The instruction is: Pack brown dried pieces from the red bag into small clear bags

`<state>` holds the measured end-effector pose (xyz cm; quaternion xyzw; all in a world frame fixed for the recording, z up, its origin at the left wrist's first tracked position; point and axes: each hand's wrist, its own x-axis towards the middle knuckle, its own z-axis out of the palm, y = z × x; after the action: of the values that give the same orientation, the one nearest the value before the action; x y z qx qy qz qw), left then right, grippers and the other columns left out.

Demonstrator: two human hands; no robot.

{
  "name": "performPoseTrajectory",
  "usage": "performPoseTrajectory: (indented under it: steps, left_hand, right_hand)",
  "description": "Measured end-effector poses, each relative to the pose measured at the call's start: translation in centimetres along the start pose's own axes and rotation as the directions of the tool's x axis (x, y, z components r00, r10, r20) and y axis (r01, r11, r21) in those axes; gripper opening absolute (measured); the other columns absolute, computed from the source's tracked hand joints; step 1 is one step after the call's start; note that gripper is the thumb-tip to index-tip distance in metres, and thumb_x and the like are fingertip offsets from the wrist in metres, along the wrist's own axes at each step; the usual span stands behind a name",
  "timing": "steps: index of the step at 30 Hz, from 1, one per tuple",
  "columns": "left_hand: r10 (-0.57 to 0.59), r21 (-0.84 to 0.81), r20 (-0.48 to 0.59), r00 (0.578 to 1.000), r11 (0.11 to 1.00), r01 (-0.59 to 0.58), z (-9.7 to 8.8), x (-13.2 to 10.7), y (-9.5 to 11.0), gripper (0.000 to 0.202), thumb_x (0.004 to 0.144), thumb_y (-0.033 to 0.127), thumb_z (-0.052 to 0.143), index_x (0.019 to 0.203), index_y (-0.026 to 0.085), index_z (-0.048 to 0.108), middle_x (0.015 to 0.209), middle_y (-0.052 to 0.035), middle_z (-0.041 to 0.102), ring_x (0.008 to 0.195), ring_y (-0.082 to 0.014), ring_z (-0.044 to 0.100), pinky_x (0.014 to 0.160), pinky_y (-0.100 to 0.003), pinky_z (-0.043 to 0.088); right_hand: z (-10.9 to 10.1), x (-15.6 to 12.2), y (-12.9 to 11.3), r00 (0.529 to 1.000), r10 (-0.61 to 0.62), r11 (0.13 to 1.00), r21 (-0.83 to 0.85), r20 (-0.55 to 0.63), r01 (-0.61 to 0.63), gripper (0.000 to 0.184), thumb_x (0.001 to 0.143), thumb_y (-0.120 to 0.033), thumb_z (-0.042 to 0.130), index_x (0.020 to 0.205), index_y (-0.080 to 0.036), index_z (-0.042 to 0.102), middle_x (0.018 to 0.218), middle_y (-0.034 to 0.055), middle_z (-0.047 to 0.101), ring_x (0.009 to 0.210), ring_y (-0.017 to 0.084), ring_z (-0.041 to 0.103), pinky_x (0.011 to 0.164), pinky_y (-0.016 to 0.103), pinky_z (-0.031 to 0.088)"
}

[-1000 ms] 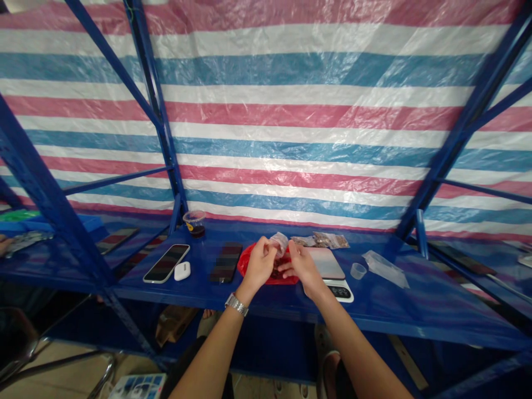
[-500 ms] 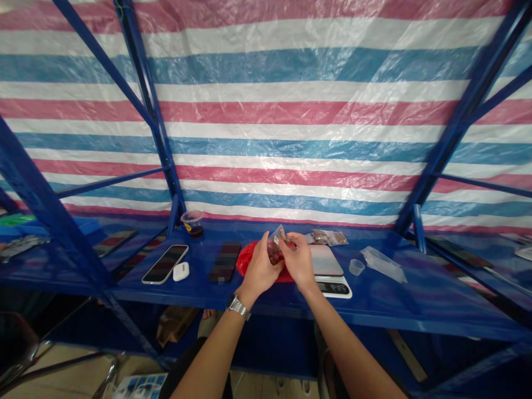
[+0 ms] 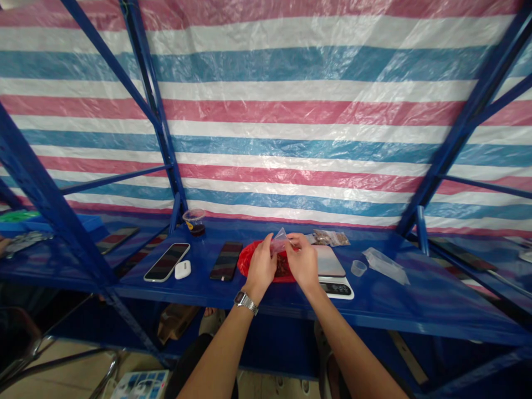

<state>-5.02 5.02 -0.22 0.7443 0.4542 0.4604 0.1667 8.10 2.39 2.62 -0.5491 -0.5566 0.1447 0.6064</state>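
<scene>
left hand (image 3: 261,267) + right hand (image 3: 302,262) pinch clear bag (image 3: 279,241) | digital scale (image 3: 329,261) readout unreadable

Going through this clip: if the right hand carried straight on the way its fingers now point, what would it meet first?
The small clear plastic bag, held up over the red plate. The fingers of the right hand look already at its edge, though depth is hard to judge from this view.

We are noting tarpaulin (image 3: 266,111) showing horizontal pink, white and blue stripes. We are logging shelf frame (image 3: 152,105) and shelf deck (image 3: 199,271) as deep blue. We are recording red plastic bag (image 3: 248,260), clear plastic pouch (image 3: 279,242), white earbud case (image 3: 183,270), silver wristwatch (image 3: 245,301), white kitchen scale (image 3: 343,293) with black display.
</scene>
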Motion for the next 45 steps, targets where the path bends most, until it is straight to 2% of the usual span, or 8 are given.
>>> performPoseTrajectory:
  steps: [9,15,19,22,27,32,37,45]
  left_hand:
    - [0.106,0.074,0.020,0.994,0.992,-0.107,-0.5,-0.2,1.2,0.060,0.092,0.012,0.059,0.149,0.025,0.046,0.129,-0.0127,0.060,0.124,-0.0285,0.061,0.109,-0.048,0.049]
    - [0.162,0.185,-0.033,0.986,0.971,-0.154,-2.3,-0.6,2.2,0.065,0.094,0.028,0.065,0.153,0.032,0.039,0.135,-0.0103,0.047,0.128,-0.0276,0.056,0.110,-0.044,0.049]
    - [0.227,0.244,-0.079,0.971,0.949,-0.202,-3.9,-1.1,2.3,0.054,0.098,0.030,0.058,0.151,0.031,0.042,0.132,-0.0105,0.049,0.125,-0.0261,0.056,0.107,-0.043,0.051]
    - [0.260,0.263,-0.096,0.961,0.937,-0.227,-4.9,-1.4,2.4,0.049,0.100,0.030,0.055,0.148,0.029,0.046,0.131,-0.0112,0.049,0.122,-0.0258,0.057,0.105,-0.042,0.052]
    - [0.256,0.273,-0.129,0.958,0.938,-0.214,-5.6,-1.4,2.4,0.046,0.100,0.029,0.054,0.146,0.027,0.048,0.130,-0.0117,0.050,0.122,-0.0264,0.057,0.107,-0.043,0.051]
    - [0.243,0.263,-0.124,0.962,0.943,-0.204,-5.4,-1.4,2.3,0.045,0.101,0.029,0.052,0.145,0.027,0.048,0.130,-0.0119,0.050,0.122,-0.0260,0.057,0.105,-0.042,0.053]
    - [0.234,0.257,-0.105,0.967,0.945,-0.201,-5.1,-1.7,2.7,0.043,0.101,0.027,0.052,0.144,0.025,0.049,0.131,-0.0123,0.051,0.123,-0.0261,0.058,0.105,-0.042,0.053]
    - [0.263,0.261,-0.090,0.961,0.937,-0.232,-3.9,-1.8,2.2,0.039,0.102,0.023,0.049,0.141,0.025,0.052,0.128,-0.0112,0.056,0.121,-0.0248,0.060,0.103,-0.041,0.053]
  right_hand:
    - [-2.3,0.7,0.6,0.999,-0.043,0.999,-0.011,0.032,0.043,0.032,0.091,-0.039,0.056,0.117,-0.023,0.064,0.091,0.0069,0.075,0.081,0.026,0.072,0.076,0.037,0.055]
    - [-12.4,4.2,3.8,0.924,-0.035,0.964,-0.256,-0.380,-0.069,0.048,0.089,-0.037,0.054,0.133,-0.020,0.060,0.089,0.0087,0.076,0.082,0.028,0.071,0.082,0.040,0.053]
    - [-19.9,4.5,7.8,0.749,0.159,0.729,-0.435,-0.643,-0.528,0.054,0.087,-0.027,0.051,0.141,-0.026,0.058,0.103,0.0147,0.074,0.098,0.037,0.068,0.085,0.048,0.050]
    - [-22.3,3.5,10.7,0.793,0.265,0.487,-0.634,-0.548,-0.601,0.050,0.083,-0.025,0.057,0.131,-0.022,0.069,0.124,0.0246,0.064,0.116,0.044,0.058,0.091,0.053,0.046]
    - [-22.8,2.3,14.0,0.950,0.197,0.381,-0.874,-0.243,-0.302,0.053,0.082,-0.018,0.055,0.130,-0.032,0.070,0.140,0.0127,0.056,0.127,0.039,0.048,0.100,0.052,0.041]
    - [-23.1,3.3,13.9,0.918,0.307,0.309,-0.886,-0.251,-0.346,0.052,0.083,-0.016,0.053,0.128,-0.033,0.073,0.135,0.0146,0.062,0.123,0.040,0.050,0.097,0.052,0.041]
    - [-19.7,6.0,11.3,0.960,0.140,0.459,-0.844,-0.241,-0.278,0.051,0.084,-0.018,0.052,0.130,-0.031,0.071,0.131,0.0130,0.067,0.127,0.039,0.050,0.103,0.054,0.039]
    - [-12.1,11.1,12.0,0.890,0.440,0.669,-0.618,-0.119,-0.413,0.026,0.081,-0.028,0.067,0.102,-0.018,0.081,0.109,0.0190,0.076,0.119,0.044,0.061,0.108,0.061,0.034]
